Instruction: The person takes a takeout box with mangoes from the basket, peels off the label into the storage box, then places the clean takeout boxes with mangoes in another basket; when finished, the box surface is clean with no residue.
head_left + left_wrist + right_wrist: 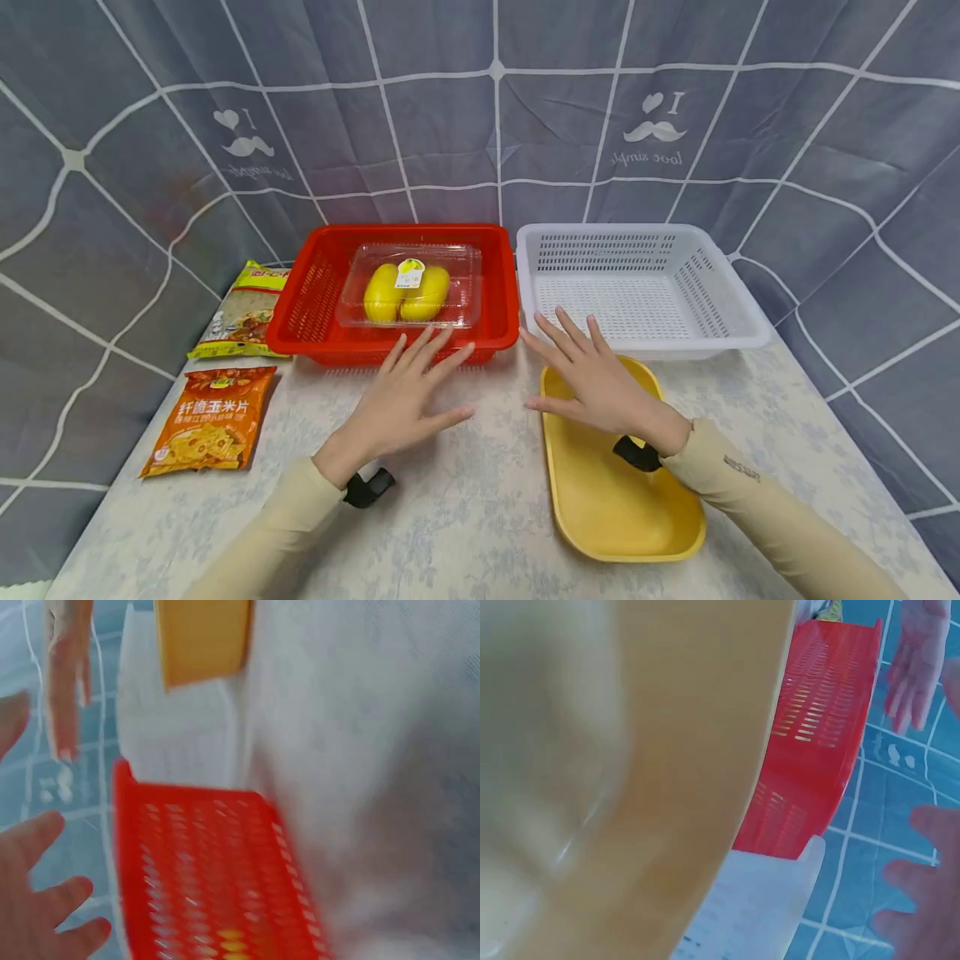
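Observation:
My left hand (pixel 401 404) is spread, palm down, in front of the red basket (pixel 300 329), holding nothing. Inside that basket lies a clear plastic box (pixel 468 287) with two yellow mangoes (pixel 425 293) and a white label. My right hand (pixel 600 379), fingers also spread, hovers over the far part of a yellow tray (pixel 622 508) and grips nothing. Behind it stands a white basket (pixel 720 333) with slotted walls. In the left wrist view the fingers (pixel 45 840) show beside the red basket; in the right wrist view the yellow tray (pixel 697 750) fills much of the picture.
An orange corn chip bag (pixel 210 421) lies at the left of the table (pixel 480 500). Behind it a yellow-green food packet (pixel 243 312) leans close to the red basket. A grey curtain (pixel 555 125) with white lines encloses the back and sides.

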The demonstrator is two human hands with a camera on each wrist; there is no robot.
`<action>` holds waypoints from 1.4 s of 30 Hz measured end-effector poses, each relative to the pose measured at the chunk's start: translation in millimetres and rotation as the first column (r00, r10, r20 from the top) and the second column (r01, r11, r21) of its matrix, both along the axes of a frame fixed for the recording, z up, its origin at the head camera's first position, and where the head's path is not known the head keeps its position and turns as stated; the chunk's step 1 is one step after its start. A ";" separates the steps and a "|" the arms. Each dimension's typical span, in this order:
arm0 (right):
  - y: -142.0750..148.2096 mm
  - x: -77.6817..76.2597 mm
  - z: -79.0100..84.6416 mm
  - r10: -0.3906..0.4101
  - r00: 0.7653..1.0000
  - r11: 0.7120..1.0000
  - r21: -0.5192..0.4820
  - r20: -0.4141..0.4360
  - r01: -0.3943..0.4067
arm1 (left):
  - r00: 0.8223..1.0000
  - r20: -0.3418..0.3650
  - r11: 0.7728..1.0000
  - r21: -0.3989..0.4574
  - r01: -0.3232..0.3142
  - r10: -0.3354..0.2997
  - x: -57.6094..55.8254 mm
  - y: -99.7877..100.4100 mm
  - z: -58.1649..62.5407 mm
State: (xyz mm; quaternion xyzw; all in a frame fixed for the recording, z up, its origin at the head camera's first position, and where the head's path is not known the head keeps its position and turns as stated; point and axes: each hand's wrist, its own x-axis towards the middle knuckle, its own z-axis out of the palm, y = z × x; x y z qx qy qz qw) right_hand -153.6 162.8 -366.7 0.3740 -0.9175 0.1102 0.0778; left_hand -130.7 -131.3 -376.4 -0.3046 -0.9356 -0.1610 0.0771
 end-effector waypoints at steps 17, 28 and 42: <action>-36.2 -41.7 10.7 -0.003 0.994 0.934 -0.354 0.109 0.042 | 0.847 0.054 0.758 0.419 -0.500 0.529 -57.8 -102.0 -0.1; -69.5 -79.8 26.6 0.006 0.901 0.870 -0.447 0.433 0.209 | 0.715 0.322 0.604 0.386 -0.698 0.621 -82.9 -143.0 7.4; -104.4 -127.9 44.1 0.010 0.629 0.906 -0.273 0.777 0.323 | 0.678 0.585 0.471 0.491 -0.733 0.446 -87.2 -154.1 -3.3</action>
